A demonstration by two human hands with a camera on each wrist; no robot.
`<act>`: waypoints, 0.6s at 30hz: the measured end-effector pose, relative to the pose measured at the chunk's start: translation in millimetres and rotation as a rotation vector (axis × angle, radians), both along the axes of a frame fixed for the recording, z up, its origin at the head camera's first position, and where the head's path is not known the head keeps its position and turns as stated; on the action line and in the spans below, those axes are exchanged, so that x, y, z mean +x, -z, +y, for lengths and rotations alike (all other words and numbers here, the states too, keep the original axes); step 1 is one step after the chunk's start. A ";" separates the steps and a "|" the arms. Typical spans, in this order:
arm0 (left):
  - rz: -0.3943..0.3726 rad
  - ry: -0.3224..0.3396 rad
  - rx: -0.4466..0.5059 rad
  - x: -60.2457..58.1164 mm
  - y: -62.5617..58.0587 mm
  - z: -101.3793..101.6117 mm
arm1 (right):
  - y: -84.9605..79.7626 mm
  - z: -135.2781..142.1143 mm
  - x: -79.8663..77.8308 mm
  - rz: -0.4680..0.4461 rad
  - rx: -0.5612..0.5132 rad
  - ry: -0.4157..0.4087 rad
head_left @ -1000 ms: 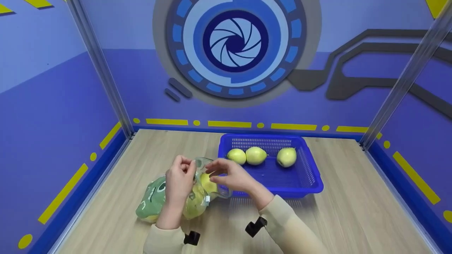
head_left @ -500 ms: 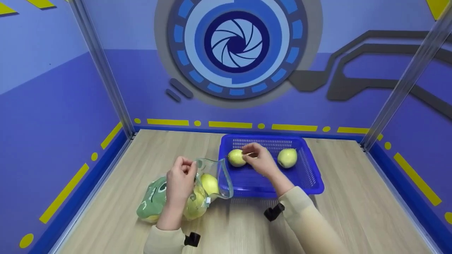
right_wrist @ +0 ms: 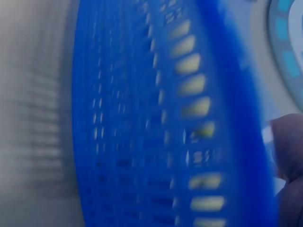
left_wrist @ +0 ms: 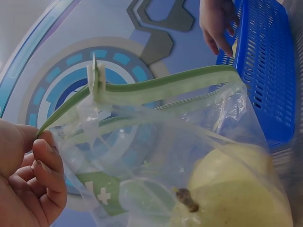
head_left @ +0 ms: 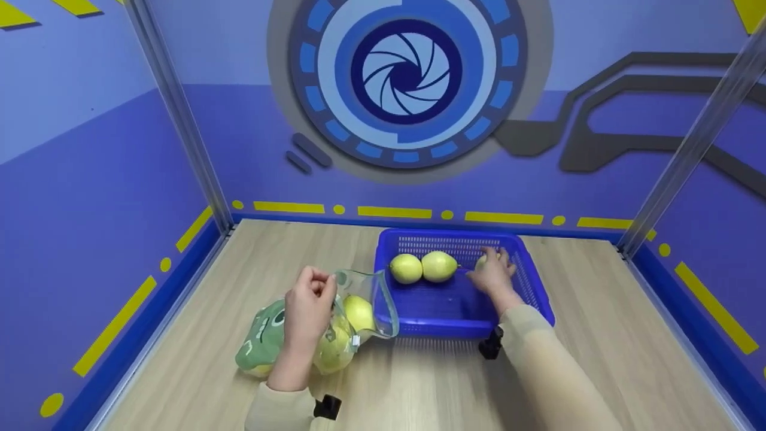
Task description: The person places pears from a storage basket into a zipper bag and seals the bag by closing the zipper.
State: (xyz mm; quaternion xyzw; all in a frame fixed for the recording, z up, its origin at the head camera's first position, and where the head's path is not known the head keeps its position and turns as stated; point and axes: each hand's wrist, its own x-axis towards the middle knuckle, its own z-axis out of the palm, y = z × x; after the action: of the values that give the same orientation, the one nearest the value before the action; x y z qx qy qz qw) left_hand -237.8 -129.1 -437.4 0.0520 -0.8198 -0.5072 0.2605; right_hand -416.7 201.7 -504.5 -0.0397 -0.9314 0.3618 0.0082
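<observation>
My left hand (head_left: 308, 311) pinches the rim of a clear zip bag (left_wrist: 128, 137) with a green cartoon face and a green-edged mouth. The mouth gapes toward the right. Yellow-green pears lie inside the bag, one pear (head_left: 359, 312) just within its mouth. My right hand (head_left: 494, 275) reaches into the blue basket (head_left: 443, 326), fingers spread over the pear (head_left: 481, 261) at the right end, mostly hidden beneath them. Two more pears, a left one (head_left: 406, 269) and a right one (head_left: 439, 266), sit side by side at the basket's left.
The basket's perforated side (right_wrist: 128, 118) fills much of the blurred right wrist view. Its left wall stands close beside the bag's mouth. Blue printed panels (head_left: 239, 149) enclose the wooden table (head_left: 419, 389) at the back and sides.
My right hand has left the bag's mouth, passed over the left pears in the basket and reached the pear at the right end. My left hand keeps its pinch on the bag.
</observation>
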 end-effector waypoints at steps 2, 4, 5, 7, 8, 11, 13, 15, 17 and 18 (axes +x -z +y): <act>-0.002 0.000 -0.001 -0.2 -0.5 0.1 | 4.0 7.6 -1.9 -0.047 0.034 -0.031; -0.003 -0.001 -0.002 -0.4 -0.6 0.2 | 8.5 14.1 -2.8 -0.091 0.072 -0.080; -0.004 -0.002 -0.004 -0.5 -0.3 0.2 | 10.9 16.9 -3.3 -0.106 0.096 -0.099; -0.005 0.000 -0.007 -0.1 0.4 0.4 | 13.2 20.7 -2.4 -0.122 0.146 -0.116; -0.007 0.000 -0.007 0.1 0.9 0.2 | 13.4 21.8 -1.6 -0.130 0.168 -0.116; -0.009 0.001 -0.008 0.8 1.1 -0.3 | 12.0 22.0 1.4 -0.161 0.213 -0.106; -0.008 0.001 -0.009 1.2 0.7 -0.1 | 11.0 20.9 3.7 -0.189 0.214 -0.109; -0.008 0.004 -0.009 1.3 0.6 0.4 | 12.3 19.8 5.0 -0.216 0.204 -0.126; -0.008 0.005 -0.010 1.3 0.9 0.8 | 14.6 18.6 6.0 -0.227 0.187 -0.144; -0.007 0.006 -0.011 1.4 1.1 1.0 | 15.7 18.2 6.1 -0.236 0.176 -0.149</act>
State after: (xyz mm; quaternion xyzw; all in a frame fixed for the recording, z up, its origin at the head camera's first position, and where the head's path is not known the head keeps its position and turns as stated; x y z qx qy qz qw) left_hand -236.4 -128.1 -438.6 0.0499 -0.8236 -0.5034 0.2565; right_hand -410.6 219.8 -520.3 -0.0118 -0.9544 0.2712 -0.1244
